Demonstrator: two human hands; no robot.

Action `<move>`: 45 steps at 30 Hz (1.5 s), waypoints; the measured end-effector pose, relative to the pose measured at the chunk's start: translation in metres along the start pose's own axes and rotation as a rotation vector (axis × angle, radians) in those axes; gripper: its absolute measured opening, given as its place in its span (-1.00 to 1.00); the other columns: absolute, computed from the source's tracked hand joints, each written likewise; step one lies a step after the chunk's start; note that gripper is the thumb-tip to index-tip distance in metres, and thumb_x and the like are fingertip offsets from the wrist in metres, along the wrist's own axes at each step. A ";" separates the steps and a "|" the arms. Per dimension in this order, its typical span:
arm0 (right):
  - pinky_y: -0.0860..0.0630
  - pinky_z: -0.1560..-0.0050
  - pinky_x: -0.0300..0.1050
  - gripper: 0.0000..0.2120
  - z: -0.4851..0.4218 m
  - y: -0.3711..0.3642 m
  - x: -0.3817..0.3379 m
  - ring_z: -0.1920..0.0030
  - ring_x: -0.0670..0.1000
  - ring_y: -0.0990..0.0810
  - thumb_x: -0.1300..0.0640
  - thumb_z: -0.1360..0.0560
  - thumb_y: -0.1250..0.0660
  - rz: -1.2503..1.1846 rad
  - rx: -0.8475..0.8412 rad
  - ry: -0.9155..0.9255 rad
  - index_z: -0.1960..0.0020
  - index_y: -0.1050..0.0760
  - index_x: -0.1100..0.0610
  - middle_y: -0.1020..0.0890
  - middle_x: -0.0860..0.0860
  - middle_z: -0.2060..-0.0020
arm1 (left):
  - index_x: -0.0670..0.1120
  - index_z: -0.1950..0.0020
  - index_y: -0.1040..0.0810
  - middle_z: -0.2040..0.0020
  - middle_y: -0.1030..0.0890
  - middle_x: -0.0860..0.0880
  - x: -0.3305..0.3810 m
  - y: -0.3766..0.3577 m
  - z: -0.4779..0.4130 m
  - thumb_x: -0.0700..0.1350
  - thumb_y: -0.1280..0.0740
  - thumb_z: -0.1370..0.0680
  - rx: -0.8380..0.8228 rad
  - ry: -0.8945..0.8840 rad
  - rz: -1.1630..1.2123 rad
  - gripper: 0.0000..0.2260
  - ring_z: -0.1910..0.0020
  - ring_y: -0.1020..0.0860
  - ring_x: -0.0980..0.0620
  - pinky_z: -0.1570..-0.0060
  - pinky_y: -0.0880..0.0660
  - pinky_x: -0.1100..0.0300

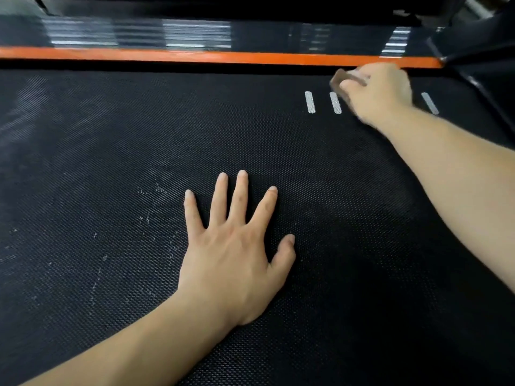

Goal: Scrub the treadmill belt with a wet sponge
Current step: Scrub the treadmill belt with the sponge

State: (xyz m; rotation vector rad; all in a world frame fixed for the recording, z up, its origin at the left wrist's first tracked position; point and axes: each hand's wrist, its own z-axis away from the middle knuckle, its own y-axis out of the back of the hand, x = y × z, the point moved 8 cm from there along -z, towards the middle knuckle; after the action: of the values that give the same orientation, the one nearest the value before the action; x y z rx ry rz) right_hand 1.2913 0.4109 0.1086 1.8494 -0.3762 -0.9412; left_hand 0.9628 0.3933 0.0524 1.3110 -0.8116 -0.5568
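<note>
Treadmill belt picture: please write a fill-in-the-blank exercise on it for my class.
1. The left hand rests on the belt, holding ____.
2. The right hand grips a ____.
3. The stripe beyond the belt is ____.
4. Beside the right hand, ____ white marks show.
Missing words: nothing; sponge; orange; three.

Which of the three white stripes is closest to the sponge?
The middle stripe, almost touching the sponge gripped by the right hand; the other two lie farther to each side.
</note>
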 end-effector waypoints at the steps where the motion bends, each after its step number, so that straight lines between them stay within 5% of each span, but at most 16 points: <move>1: -0.54 0.08 -0.05 -0.78 0.006 -0.005 -0.004 0.10 0.06 -0.59 -0.05 -0.57 -0.31 -0.012 -0.056 0.067 0.11 -0.64 0.04 -0.64 -0.02 0.20 | 0.18 -0.67 0.00 -0.69 0.09 -0.07 0.000 0.000 0.000 0.39 0.14 -0.58 -0.004 0.001 -0.011 -0.32 -0.65 0.24 -0.11 -0.54 0.25 -0.34; 3: -0.53 0.11 -0.04 -0.74 0.010 -0.001 -0.001 0.12 0.09 -0.59 -0.09 -0.56 -0.30 0.033 -0.082 0.103 0.17 -0.61 0.06 -0.63 0.00 0.24 | 0.19 -0.67 0.05 -0.69 0.13 -0.06 0.000 0.000 0.001 0.40 0.17 -0.57 -0.002 0.003 -0.015 -0.32 -0.64 0.29 -0.10 -0.53 0.27 -0.33; 7: -0.51 -0.17 0.17 -0.70 -0.004 0.019 0.022 -0.09 0.21 -0.59 -0.08 -0.61 -0.26 0.094 0.060 -0.085 -0.07 -0.64 0.12 -0.66 0.11 0.00 | 0.19 -0.67 0.07 -0.69 0.16 -0.05 0.000 0.000 0.000 0.40 0.18 -0.57 0.001 0.004 -0.015 -0.32 -0.64 0.31 -0.09 -0.54 0.28 -0.33; 13: -0.35 0.08 -0.07 -0.77 0.031 0.011 0.013 0.02 0.12 -0.55 -0.07 -0.61 -0.26 0.089 -0.096 0.192 0.09 -0.60 0.01 -0.60 0.02 0.12 | 0.19 -0.67 0.01 -0.70 0.10 -0.06 0.000 0.000 0.000 0.40 0.16 -0.57 0.002 0.014 -0.014 -0.32 -0.65 0.25 -0.10 -0.54 0.24 -0.33; 17: -0.53 -0.05 0.07 -0.70 0.020 0.029 0.032 -0.07 0.23 -0.60 -0.13 -0.55 -0.27 0.101 0.029 0.011 -0.06 -0.64 0.04 -0.65 0.08 0.04 | 0.20 -0.66 0.01 -0.69 0.09 -0.05 0.000 0.000 0.000 0.40 0.15 -0.57 0.000 0.012 -0.021 -0.33 -0.65 0.24 -0.09 -0.55 0.24 -0.32; 22: -0.42 0.10 0.00 -0.76 0.087 0.013 0.003 0.09 0.17 -0.52 -0.07 -0.60 -0.29 0.097 -0.078 0.296 0.00 -0.64 0.05 -0.51 0.06 0.12 | 0.20 -0.66 0.03 -0.69 0.11 -0.04 0.000 0.001 0.001 0.41 0.17 -0.57 0.002 0.020 -0.019 -0.32 -0.65 0.25 -0.09 -0.55 0.25 -0.32; 27: -0.52 -0.06 0.09 -0.66 0.066 0.040 0.033 -0.05 0.26 -0.57 -0.12 -0.57 -0.22 0.135 0.048 0.053 0.07 -0.60 0.13 -0.60 0.13 0.11 | 0.22 -0.66 0.06 -0.69 0.13 -0.03 0.000 -0.001 0.001 0.41 0.19 -0.55 -0.008 0.030 -0.031 -0.32 -0.65 0.25 -0.08 -0.55 0.25 -0.31; 34: -0.41 0.14 -0.03 -0.78 0.146 0.029 0.003 0.16 0.06 -0.49 -0.07 -0.60 -0.30 0.097 -0.154 0.372 0.19 -0.52 -0.05 -0.46 -0.05 0.23 | 0.22 -0.65 0.05 -0.69 0.10 -0.04 -0.001 0.000 0.001 0.41 0.19 -0.54 -0.008 0.042 -0.033 -0.31 -0.65 0.22 -0.08 -0.55 0.23 -0.32; 38: -0.49 0.05 -0.01 -0.70 0.112 0.048 0.033 0.01 0.19 -0.60 -0.14 -0.56 -0.24 0.109 0.033 0.104 -0.02 -0.64 0.04 -0.63 0.07 0.10 | 0.21 -0.65 0.00 -0.69 0.05 -0.05 -0.001 -0.002 0.001 0.41 0.18 -0.54 0.010 0.038 -0.035 -0.31 -0.66 0.17 -0.09 -0.55 0.21 -0.33; 41: -0.51 0.03 0.03 -0.69 0.163 0.033 0.009 0.06 0.15 -0.56 -0.14 -0.57 -0.24 0.098 -0.036 0.262 -0.09 -0.63 0.03 -0.55 0.05 0.11 | 0.21 -0.65 -0.02 -0.69 0.04 -0.05 -0.001 -0.001 0.002 0.41 0.17 -0.54 0.027 0.042 -0.032 -0.31 -0.66 0.16 -0.08 -0.55 0.21 -0.33; 45: -0.43 0.09 -0.03 -0.83 0.177 0.046 0.019 0.12 0.08 -0.53 -0.09 -0.58 -0.32 0.130 -0.124 0.366 0.16 -0.55 -0.10 -0.53 -0.01 0.21 | 0.21 -0.65 -0.02 -0.69 0.04 -0.05 -0.001 -0.002 0.001 0.41 0.17 -0.53 0.026 0.050 -0.033 -0.30 -0.66 0.16 -0.08 -0.55 0.21 -0.33</move>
State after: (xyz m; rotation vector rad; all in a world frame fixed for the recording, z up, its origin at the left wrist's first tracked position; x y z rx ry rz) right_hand 1.1780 0.2658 0.1033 1.8132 -0.2044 -0.5109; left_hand 0.9616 0.3926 0.0500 1.3597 -0.7591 -0.5390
